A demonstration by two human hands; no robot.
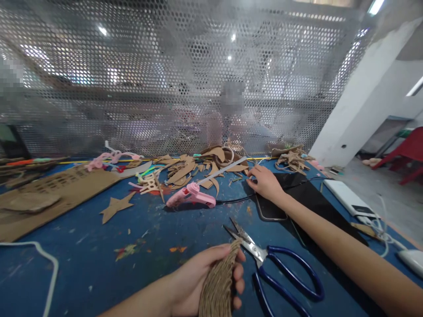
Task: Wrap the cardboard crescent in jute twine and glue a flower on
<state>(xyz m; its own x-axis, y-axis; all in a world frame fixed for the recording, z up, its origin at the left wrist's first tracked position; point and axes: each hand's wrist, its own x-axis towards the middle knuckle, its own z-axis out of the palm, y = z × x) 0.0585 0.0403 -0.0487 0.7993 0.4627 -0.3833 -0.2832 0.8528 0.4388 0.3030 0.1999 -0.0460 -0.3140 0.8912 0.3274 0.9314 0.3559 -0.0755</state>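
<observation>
My left hand (pixel 198 275), low in the middle, is closed around a curved, tapering piece covered in rows of brown twine (pixel 218 286). Just right of its tip lie scissors (pixel 257 253) with blue handles and parted blades. My right hand (pixel 266 182) reaches forward above the edge of a black phone-like device (pixel 271 209). Its fingers curl toward the thumb; whether something thin is between them I cannot make out. To its left a pink glue gun (pixel 191 198) rests on the blue table (pixel 158 264), a long glue stick (pixel 221 171) sticking up from it and its black cord running beneath my right hand.
Cardboard scraps (pixel 185 169) are heaped along the back, before a perforated metal screen (pixel 165 88). Leftward are a cardboard star (pixel 117 207), a large cardboard sheet (pixel 66 198) and a white cord (pixel 49 259). A white power bank (pixel 350 200) with cables lies right.
</observation>
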